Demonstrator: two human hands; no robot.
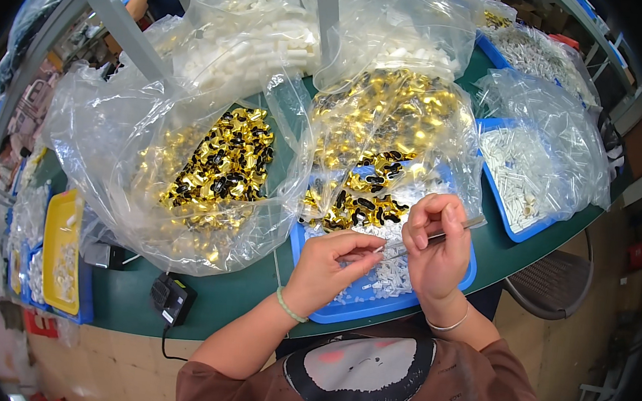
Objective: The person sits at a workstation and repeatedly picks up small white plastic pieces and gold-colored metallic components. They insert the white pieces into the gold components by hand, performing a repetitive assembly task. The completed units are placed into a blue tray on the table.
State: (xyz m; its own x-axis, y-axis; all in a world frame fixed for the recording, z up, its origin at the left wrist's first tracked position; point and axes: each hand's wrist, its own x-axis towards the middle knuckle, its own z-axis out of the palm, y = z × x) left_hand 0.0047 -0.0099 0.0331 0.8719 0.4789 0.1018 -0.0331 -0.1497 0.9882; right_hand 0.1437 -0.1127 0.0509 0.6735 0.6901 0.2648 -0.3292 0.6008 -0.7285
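Observation:
My left hand [334,267] is closed in a pinch above the blue tray [361,311], with a tiny white piece [380,248] showing at its fingertips. In my right hand [439,249] a slim metal pair of tweezers [475,222] is gripped, its back end sticking out to the right and its thin tip pointing toward the left fingertips. Small whitish plastic parts [394,277] lie loose in the tray under both hands. Just beyond the hands, shiny gold-and-black parts [362,210] spill from a clear bag onto the tray.
A large open clear bag [111,159] of gold-and-black parts stands left on the green table [129,298]. White pieces fill bags [273,51] behind. A blue tray of white sticks [517,179] is at right. A black adapter [172,298] and yellow tray [60,254] are at left.

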